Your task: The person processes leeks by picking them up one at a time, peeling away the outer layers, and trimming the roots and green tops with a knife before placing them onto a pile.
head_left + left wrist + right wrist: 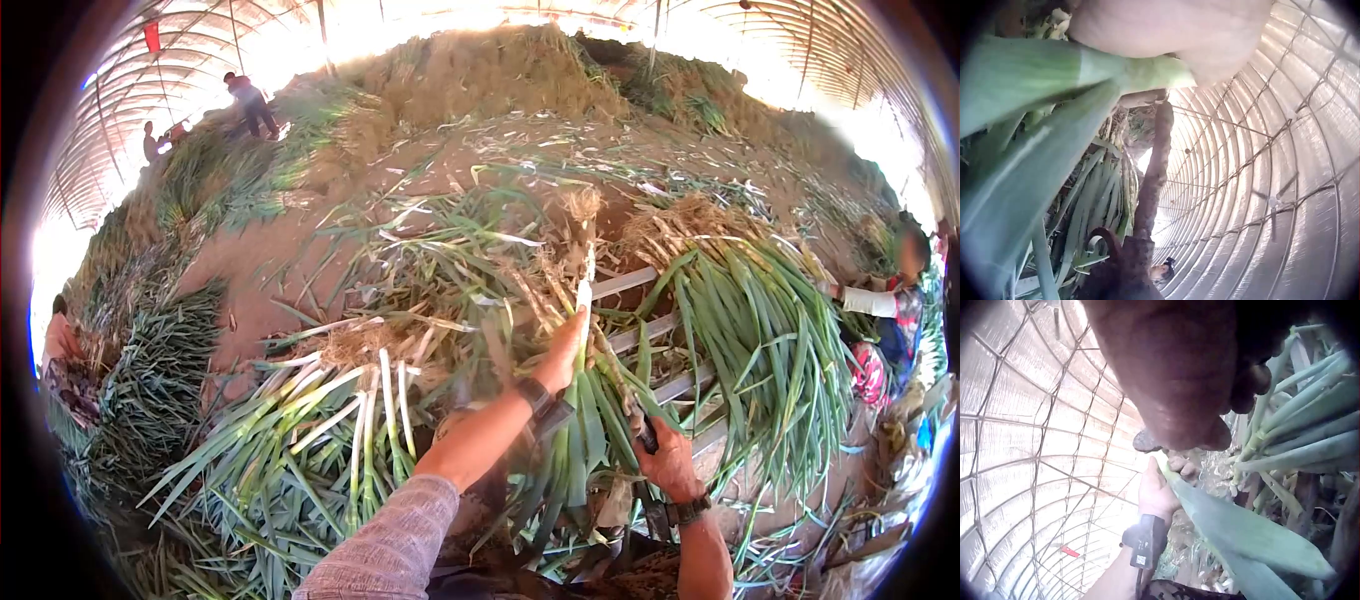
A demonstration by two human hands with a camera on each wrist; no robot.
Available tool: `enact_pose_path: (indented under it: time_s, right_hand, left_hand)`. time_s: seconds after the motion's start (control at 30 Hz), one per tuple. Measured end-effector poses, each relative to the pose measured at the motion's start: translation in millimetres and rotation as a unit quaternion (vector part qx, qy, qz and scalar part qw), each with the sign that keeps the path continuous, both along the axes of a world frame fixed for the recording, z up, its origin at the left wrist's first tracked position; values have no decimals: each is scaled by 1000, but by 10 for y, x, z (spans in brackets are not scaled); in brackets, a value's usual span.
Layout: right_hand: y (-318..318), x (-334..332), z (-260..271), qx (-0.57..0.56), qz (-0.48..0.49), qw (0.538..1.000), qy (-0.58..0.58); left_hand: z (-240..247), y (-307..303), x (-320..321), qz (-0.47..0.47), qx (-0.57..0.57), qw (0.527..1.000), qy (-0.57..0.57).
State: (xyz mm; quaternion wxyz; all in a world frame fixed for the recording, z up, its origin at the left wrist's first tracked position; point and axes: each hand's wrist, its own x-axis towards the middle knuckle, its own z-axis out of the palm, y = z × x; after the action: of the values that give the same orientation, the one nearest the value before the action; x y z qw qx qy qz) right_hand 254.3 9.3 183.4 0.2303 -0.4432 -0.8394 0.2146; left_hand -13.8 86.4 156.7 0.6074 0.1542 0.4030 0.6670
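Note:
In the head view my left hand [562,358] grips a long green onion [585,292] by its white stem. The roots point up and the green leaves hang below the hand. Lower and to the right, my right hand [668,462] curls round a dark tool [648,437], whose kind I cannot tell. The right wrist view shows a dark rounded tip [1145,441] past the right thumb, close to the left hand and the held green onion [1222,519]. A rough brown rod [1155,169] stands beyond the held leaves in the left wrist view.
Trimmed green onions with white stems [375,420] lie in a heap at left. Rooted ones [760,310] rest across metal bars [625,283] at right. Loose leaves litter the ground, with tall piles behind. Other people [252,104] are at the sides and back.

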Motion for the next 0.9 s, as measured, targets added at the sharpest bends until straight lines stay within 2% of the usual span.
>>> enact_pose_path:
  time_s: [0.03, 0.07, 0.2, 0.47, 0.6, 0.7, 0.77, 0.9]
  right_hand:
    - [22, -3, -23, 0, -4, 1000, 0]
    - [38, -12, -51, 22, -7, 1000, -5]
    - [22, -9, -20, 34, -34, 999, -22]
    - [150, -106, 21, 40, -71, 997, -4]
    - [209, -180, 61, 100, -43, 993, 42]
    - [260, -215, 83, 63, -107, 992, 36]
    - [281, -231, 122, 94, -64, 992, 62]
    - [347, -285, 194, 83, -102, 990, 61]
  left_hand:
    - [10, -2, 19, 10, -7, 999, 44]
    - [-26, -21, 3, 2, -8, 999, 43]
    - [-162, -13, 82, -50, 146, 987, -39]
    - [-23, -148, 184, -63, 95, 992, -56]
    - [-25, -199, 219, -82, 87, 990, -73]
    - [-83, -217, 226, -110, 89, 989, -46]
    - [-58, -229, 249, -78, 34, 993, -85]
    - [-79, -219, 221, -63, 15, 996, -54]
